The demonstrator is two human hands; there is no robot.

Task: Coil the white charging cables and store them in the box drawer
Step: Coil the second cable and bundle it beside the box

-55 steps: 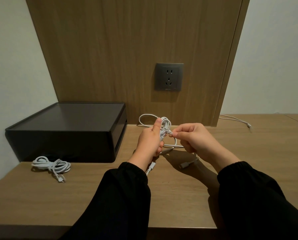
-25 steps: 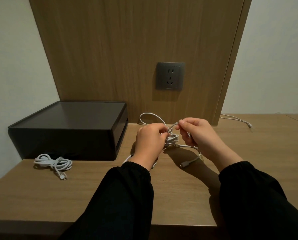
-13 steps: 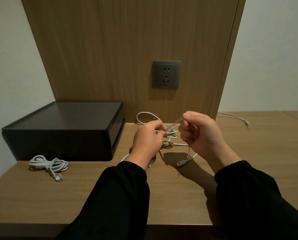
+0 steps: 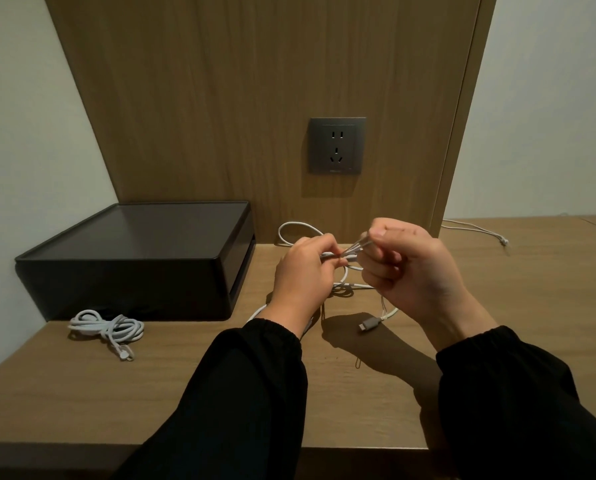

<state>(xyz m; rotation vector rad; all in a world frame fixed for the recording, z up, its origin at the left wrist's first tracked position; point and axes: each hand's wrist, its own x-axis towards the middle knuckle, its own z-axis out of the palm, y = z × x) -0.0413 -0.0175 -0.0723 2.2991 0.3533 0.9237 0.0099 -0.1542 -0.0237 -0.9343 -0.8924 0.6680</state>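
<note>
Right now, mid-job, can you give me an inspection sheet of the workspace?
Surface: wooden desk.
Job's things: black box at left, no drawer seen open; coiled cable lies in front of it.
Clutter: nothing seen.
Hands: left hand and right hand both pinch a half-wound cable above the desk.
Cables: loose cable lies at the back right, uncoiled.
Surroundings: wall socket on wood panel, nothing plugged in.

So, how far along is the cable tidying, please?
Done: one coiled white cable lies bundled before the dark rectangular box. In hand: the left hand and right hand pinch a second white cable. Left: a loose white cable far right, and storing all three.
</note>
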